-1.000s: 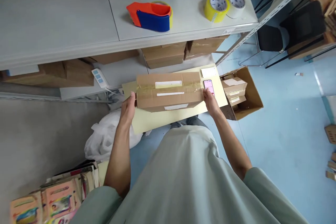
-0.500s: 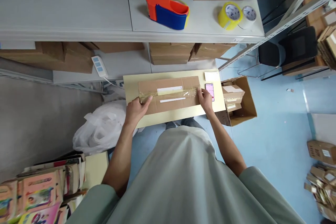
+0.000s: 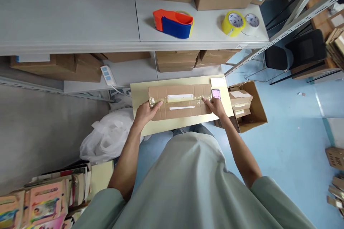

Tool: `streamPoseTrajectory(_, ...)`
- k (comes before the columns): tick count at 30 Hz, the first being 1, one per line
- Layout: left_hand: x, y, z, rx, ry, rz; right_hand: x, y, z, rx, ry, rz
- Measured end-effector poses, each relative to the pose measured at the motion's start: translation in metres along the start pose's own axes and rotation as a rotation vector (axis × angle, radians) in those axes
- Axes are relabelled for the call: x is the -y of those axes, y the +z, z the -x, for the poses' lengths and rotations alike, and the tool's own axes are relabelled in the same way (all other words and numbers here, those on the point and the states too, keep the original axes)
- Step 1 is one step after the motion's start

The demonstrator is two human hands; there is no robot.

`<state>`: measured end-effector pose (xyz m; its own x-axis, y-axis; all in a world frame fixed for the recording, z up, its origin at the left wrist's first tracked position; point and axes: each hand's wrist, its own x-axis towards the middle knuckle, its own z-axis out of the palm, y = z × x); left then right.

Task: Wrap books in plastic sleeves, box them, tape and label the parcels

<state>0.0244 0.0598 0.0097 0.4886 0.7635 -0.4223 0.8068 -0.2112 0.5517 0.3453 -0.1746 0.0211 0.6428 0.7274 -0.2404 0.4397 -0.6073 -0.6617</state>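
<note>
A long flat cardboard package (image 3: 185, 111) lies on the pale yellow board (image 3: 139, 91), with clear tape on both ends and two white strips on its top. At the package's left end is my left hand (image 3: 144, 114), its thumb on the top face and its fingers at the near edge and underside. My right hand (image 3: 216, 106) grips the right end in a similar way, thumb over the tape. A phone (image 3: 215, 94) with a lit pink screen is just beyond the package's right end. Behind the phone rests a white paper pad (image 3: 218, 81).
A red and blue tape dispenser (image 3: 176, 24) and two tape rolls (image 3: 233, 23) stand on the grey shelf (image 3: 80, 25). An open carton (image 3: 258, 114) holding parcels sits right of the board. White plastic bags (image 3: 107, 136) and stacked books (image 3: 45, 200) are at left.
The camera view has shifted. On the board, the package has moved slightly right, closer to the phone, with both hands still on it. My right thumb now lies further over its top.
</note>
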Motion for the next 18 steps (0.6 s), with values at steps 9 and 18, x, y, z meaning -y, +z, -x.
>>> streamPoseTrajectory(9, 0.014, 0.027, -0.005, -0.038, -0.014, 0.015, -0.041, -0.005, 0.004, 0.110, -0.042, -0.323)
streamPoseTrajectory(18, 0.014, 0.097, 0.032, -0.044, -0.357, -0.080, -0.125, 0.033, 0.005, 0.362, -0.045, -0.316)
